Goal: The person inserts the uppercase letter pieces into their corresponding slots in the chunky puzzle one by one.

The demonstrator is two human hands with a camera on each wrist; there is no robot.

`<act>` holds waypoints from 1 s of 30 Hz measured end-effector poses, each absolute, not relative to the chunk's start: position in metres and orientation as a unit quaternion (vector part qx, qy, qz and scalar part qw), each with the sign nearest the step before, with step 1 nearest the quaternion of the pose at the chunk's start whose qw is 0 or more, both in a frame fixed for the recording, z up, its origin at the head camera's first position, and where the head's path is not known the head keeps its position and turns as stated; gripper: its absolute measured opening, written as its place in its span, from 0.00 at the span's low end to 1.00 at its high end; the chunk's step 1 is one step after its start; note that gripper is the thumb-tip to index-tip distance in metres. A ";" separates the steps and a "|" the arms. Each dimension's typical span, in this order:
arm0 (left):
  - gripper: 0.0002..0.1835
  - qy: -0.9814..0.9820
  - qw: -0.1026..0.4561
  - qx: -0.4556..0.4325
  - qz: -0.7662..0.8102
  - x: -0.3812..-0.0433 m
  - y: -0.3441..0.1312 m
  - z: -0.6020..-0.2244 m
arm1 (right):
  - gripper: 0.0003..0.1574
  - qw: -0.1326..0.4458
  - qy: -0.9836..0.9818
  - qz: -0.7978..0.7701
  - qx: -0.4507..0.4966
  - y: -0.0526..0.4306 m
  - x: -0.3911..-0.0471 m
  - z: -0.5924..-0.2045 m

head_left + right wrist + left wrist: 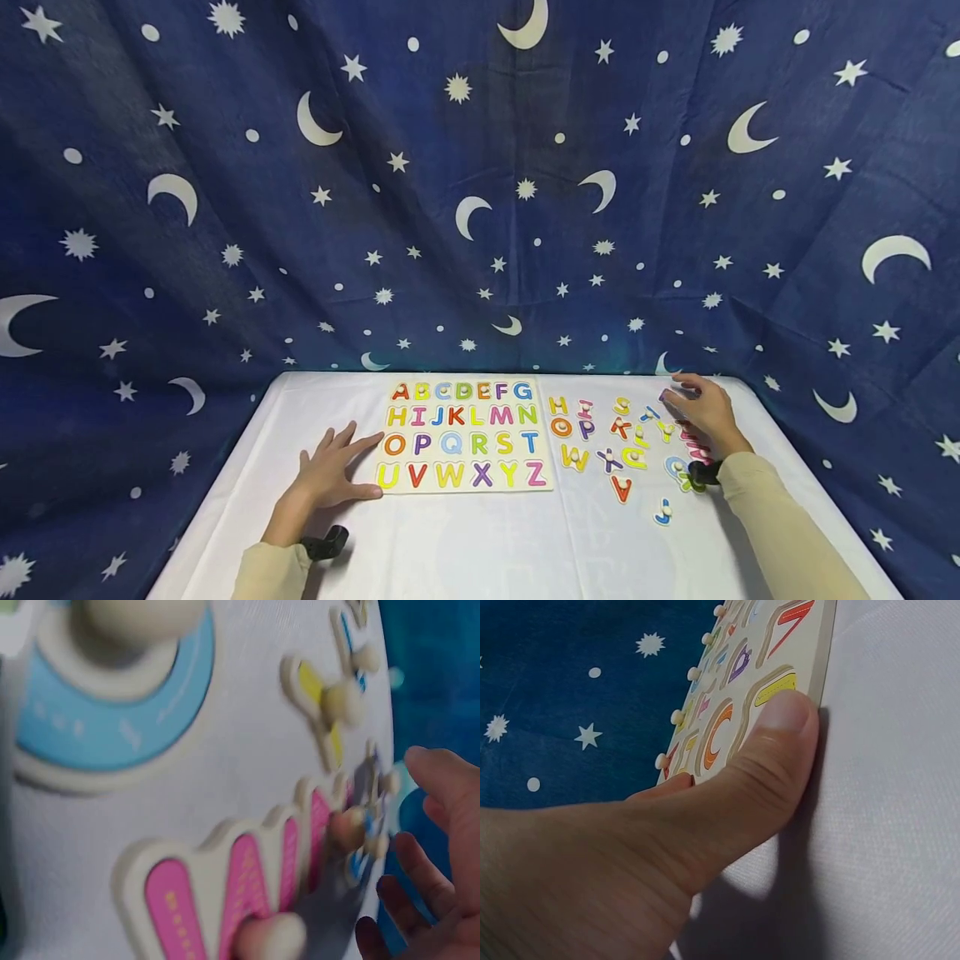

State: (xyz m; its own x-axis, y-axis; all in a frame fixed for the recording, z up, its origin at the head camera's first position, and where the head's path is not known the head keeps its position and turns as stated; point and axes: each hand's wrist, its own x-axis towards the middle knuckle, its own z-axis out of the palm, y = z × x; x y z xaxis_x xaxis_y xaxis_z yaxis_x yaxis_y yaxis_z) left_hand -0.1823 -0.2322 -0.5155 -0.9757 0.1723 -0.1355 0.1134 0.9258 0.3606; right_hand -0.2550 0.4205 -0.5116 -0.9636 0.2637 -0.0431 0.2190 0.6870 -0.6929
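Note:
The left hand (330,471), fingers spread, touches the left edge of a wooden alphabet puzzle board (471,492). Its thumb (784,720) lies on the board's corner by the yellow U slot. Knobbed letters, such as the red A (401,391), stand in the top row. Over the back right of the table hovers the right hand (705,414), fingers loosely bent with nothing between them in the right wrist view. Near its fingertips is a small purple piece (666,396). Beneath the hand lie a pink M (244,877) and other knobbed letters, partly hidden.
Loose letters are scattered right of the board, including an orange O (561,427), a yellow W (574,457), a red V (621,489) and a blue J (663,512). A dark blue curtain (420,208) with moons and stars hangs behind the white table (480,550).

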 end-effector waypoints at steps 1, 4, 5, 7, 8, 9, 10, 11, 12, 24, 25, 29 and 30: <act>0.57 0.978 0.083 0.073 0.179 -0.182 -0.233 -0.515 | 0.38 0.021 -0.915 0.376 -0.142 0.422 -0.255 -0.513; 0.57 0.977 0.089 0.071 0.178 -0.182 -0.234 -0.516 | 0.36 0.012 -0.920 0.363 -0.149 0.425 -0.257 -0.518; 0.57 0.977 0.090 0.070 0.179 -0.183 -0.234 -0.516 | 0.35 0.011 -0.920 0.360 -0.151 0.426 -0.257 -0.519; 0.57 0.977 0.094 0.069 0.179 -0.183 -0.234 -0.515 | 0.32 0.014 -0.923 0.353 -0.154 0.425 -0.258 -0.520; 0.57 0.977 0.096 0.068 0.179 -0.182 -0.233 -0.514 | 0.31 0.014 -0.924 0.349 -0.155 0.425 -0.259 -0.520; 0.56 0.977 0.100 0.066 0.179 -0.182 -0.233 -0.512 | 0.30 0.015 -0.925 0.346 -0.156 0.425 -0.260 -0.521; 0.56 0.976 0.101 0.067 0.179 -0.182 -0.233 -0.511 | 0.29 0.016 -0.925 0.345 -0.156 0.425 -0.260 -0.521; 0.56 0.976 0.102 0.067 0.179 -0.182 -0.232 -0.510 | 0.28 0.017 -0.926 0.342 -0.158 0.425 -0.261 -0.521; 0.56 0.976 0.101 0.068 0.179 -0.182 -0.232 -0.510 | 0.28 0.018 -0.926 0.340 -0.161 0.425 -0.261 -0.522; 0.53 0.975 0.050 0.108 0.189 -0.178 -0.233 -0.516 | 0.30 0.015 -0.922 0.336 -0.194 0.424 -0.261 -0.523; 0.53 0.975 0.049 0.106 0.189 -0.178 -0.233 -0.516 | 0.30 0.015 -0.921 0.337 -0.195 0.424 -0.262 -0.523; 0.52 0.977 0.051 0.094 0.184 -0.178 -0.232 -0.518 | 0.29 0.018 -0.917 0.343 -0.201 0.424 -0.263 -0.524; 0.52 0.978 0.053 0.090 0.183 -0.178 -0.232 -0.519 | 0.29 0.019 -0.917 0.344 -0.202 0.424 -0.264 -0.525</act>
